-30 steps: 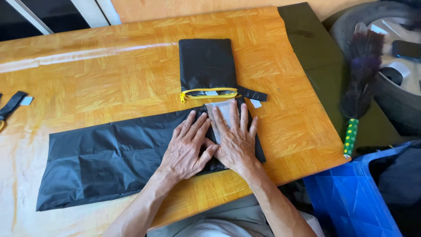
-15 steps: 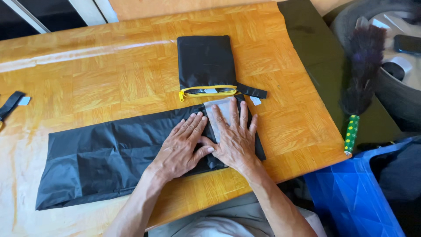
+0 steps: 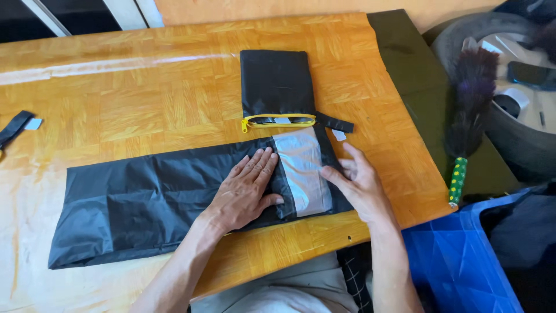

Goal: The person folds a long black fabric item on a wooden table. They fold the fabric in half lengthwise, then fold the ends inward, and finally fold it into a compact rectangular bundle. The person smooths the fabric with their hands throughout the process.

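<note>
Presently, 2 bare hands work a long black fabric sheet point(image 3: 156, 203) lying flat along the near edge of the wooden table point(image 3: 145, 98). Left hand point(image 3: 243, 194) presses palm-down, fingers together — pinning the fold. Right hand point(image 3: 359, 185), fingers spread, steadies the silver-grey folded end point(image 3: 301, 171). A black zip pouch point(image 3: 275, 84) lies just beyond, yellow-edged mouth towards the fabric.

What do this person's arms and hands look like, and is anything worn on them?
Both forearms are bare, with no sleeves in view. The left hand and right hand wear no gloves, and no rings, watch or bracelets show.
</note>
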